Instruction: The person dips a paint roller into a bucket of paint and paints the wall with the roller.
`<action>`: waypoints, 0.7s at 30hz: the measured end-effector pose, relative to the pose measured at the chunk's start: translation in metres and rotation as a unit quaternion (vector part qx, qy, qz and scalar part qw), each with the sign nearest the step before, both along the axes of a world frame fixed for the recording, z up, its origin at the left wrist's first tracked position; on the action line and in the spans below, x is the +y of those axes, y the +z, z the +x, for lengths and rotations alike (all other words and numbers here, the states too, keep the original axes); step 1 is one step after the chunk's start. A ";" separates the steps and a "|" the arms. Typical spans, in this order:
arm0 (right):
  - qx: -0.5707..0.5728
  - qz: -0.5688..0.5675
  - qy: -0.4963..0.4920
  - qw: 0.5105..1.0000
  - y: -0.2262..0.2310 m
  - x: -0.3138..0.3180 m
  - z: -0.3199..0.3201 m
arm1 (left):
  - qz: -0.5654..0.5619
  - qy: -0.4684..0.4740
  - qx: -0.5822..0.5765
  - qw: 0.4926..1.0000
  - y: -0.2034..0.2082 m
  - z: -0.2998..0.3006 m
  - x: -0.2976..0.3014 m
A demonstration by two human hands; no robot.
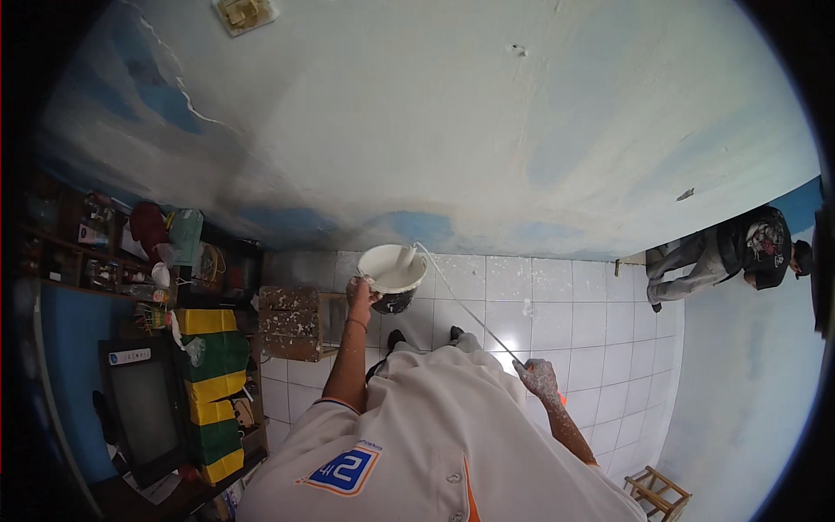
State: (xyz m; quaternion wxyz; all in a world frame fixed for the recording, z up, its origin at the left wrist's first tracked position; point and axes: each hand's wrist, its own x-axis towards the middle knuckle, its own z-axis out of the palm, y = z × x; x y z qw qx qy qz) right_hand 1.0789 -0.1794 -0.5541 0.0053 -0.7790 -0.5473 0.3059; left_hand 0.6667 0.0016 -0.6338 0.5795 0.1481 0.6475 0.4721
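My left hand [362, 292] is closed on the rim of a paint bucket [377, 271], dark on the outside and coated with white paint inside. A paint roller [406, 256] rests inside the bucket, its head white with paint. From it a long thin handle [474, 315] slants down to my right hand [538, 379]. That hand, spattered with white paint, is wrapped round the handle's lower end. Ahead of me rises a wall [417, 113] with patchy white paint over blue.
A paint-spattered wooden stool [290, 324] stands left of the bucket. Further left are a cluttered shelf [83, 252], a television [143, 400] and a green-and-yellow cloth [211, 383]. Another person [739, 252] bends at the far right. A small wooden stool [658, 493] sits lower right on white tiles [557, 322].
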 end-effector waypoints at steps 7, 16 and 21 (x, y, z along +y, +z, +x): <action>0.012 0.002 -0.040 0.999 -0.004 -0.040 -0.041 | -0.018 -0.070 0.043 0.996 0.010 -0.059 0.015; 0.028 0.051 -0.058 0.997 -0.002 -0.025 -0.093 | -0.006 -0.190 0.026 0.982 0.024 -0.093 0.010; 0.023 0.056 -0.051 0.997 0.002 -0.035 -0.082 | 0.031 -0.245 0.043 0.968 0.034 -0.118 0.013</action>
